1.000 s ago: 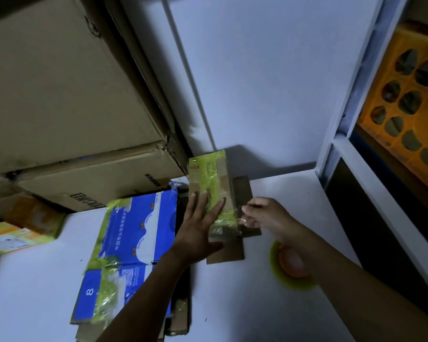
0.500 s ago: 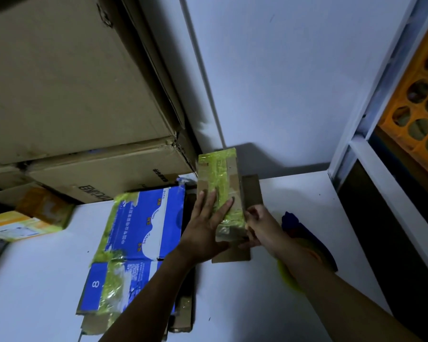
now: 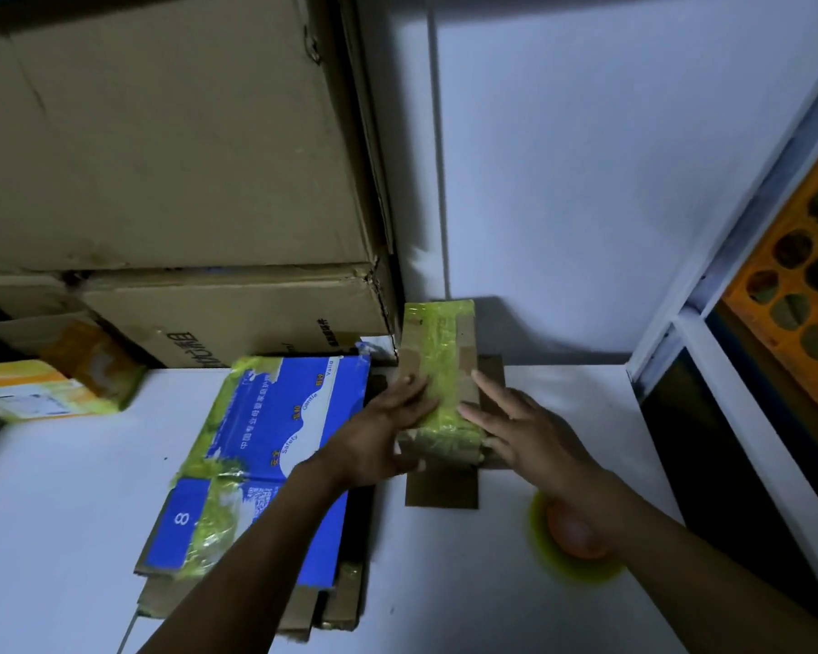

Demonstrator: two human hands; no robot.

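Observation:
A small cardboard box (image 3: 440, 356) wrapped in yellow-green tape stands on the white table (image 3: 67, 512), with brown flaps spread flat under it. My left hand (image 3: 379, 431) presses its left side with straight fingers. My right hand (image 3: 525, 427) lies flat against its right side, fingers spread and straight. Both hands flank the box at its near end.
A flattened blue and white carton (image 3: 265, 455) lies left of the box on more flat cardboard. Big brown boxes (image 3: 161, 158) are stacked at the back left. A yellow-green tape roll (image 3: 572, 540) sits under my right forearm. A white shelf frame (image 3: 728, 346) with an orange crate (image 3: 803, 276) stands right.
My right hand has let go of its pinch near the box's lower right corner and now lies flat and open against the box's right side. My left hand slid slightly to the box's left side.

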